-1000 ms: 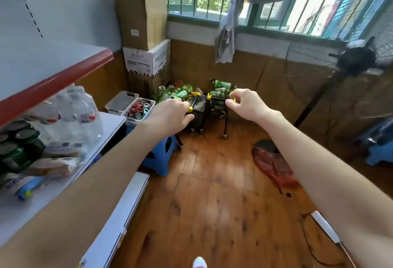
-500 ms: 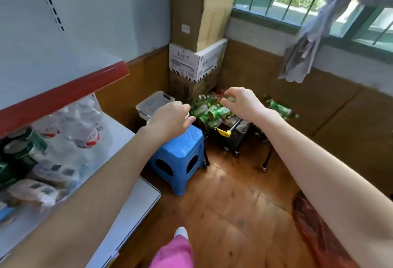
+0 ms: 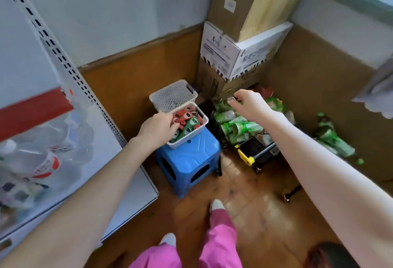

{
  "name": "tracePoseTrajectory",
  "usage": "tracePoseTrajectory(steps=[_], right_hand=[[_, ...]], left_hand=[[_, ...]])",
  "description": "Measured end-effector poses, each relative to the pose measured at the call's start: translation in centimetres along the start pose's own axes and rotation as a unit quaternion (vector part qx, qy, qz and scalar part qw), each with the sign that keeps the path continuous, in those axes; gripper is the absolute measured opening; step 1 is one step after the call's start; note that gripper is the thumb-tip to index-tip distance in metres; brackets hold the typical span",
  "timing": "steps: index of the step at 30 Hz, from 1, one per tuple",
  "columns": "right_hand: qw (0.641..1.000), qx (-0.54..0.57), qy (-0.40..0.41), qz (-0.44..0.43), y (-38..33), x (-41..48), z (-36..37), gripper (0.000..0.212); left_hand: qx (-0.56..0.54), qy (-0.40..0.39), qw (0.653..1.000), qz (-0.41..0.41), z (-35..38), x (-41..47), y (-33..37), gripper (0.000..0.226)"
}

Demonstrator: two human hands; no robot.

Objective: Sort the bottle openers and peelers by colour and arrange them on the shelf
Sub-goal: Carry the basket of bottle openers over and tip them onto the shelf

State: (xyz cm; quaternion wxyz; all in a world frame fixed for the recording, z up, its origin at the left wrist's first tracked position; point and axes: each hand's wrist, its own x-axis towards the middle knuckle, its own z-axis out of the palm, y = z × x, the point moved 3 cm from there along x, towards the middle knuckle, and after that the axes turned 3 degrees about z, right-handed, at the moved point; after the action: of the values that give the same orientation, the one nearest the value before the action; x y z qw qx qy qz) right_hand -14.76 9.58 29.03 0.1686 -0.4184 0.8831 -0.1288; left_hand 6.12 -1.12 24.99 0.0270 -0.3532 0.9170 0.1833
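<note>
Red and green openers point(image 3: 187, 122) lie heaped in a white basket point(image 3: 187, 140) on the blue stool point(image 3: 191, 155). My left hand point(image 3: 158, 129) curls over the basket's left corner into the heap; whether it grips any I cannot tell. My right hand point(image 3: 248, 103) hangs slack over the green bottles point(image 3: 240, 127), holding nothing.

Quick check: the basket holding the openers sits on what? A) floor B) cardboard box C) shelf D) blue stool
D: the white basket of red and green openers rests on top of the blue stool.
</note>
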Motion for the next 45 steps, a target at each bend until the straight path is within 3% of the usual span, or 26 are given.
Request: tracePoseTrajectory(steps=[5,10,20,30,45], right_hand=[[0.996,-0.012,-0.079,-0.029,3.0,9.5,2.6,0.042],[0.988,-0.021,-0.135,-0.077,4.1,15.9,6.5,0.045],[0.976,-0.024,-0.203,-0.068,7.8,26.0,20.3,0.053],[0.974,0.002,-0.222,-0.039,9.7,32.0,32.2,0.043],[0.977,0.029,-0.206,-0.049,9.7,31.6,33.8,0.028]], left_hand=[[-0.035,0.013,0.992,-0.123,3.2,6.2,-0.6,0.027],[-0.063,0.034,0.975,-0.211,6.8,10.3,-1.6,0.031],[-0.087,0.021,0.931,-0.353,18.7,13.9,-11.1,0.032],[-0.154,0.010,0.910,-0.385,28.5,18.3,-16.3,0.030],[-0.223,0.051,0.891,-0.392,29.5,18.9,-16.3,0.028]])
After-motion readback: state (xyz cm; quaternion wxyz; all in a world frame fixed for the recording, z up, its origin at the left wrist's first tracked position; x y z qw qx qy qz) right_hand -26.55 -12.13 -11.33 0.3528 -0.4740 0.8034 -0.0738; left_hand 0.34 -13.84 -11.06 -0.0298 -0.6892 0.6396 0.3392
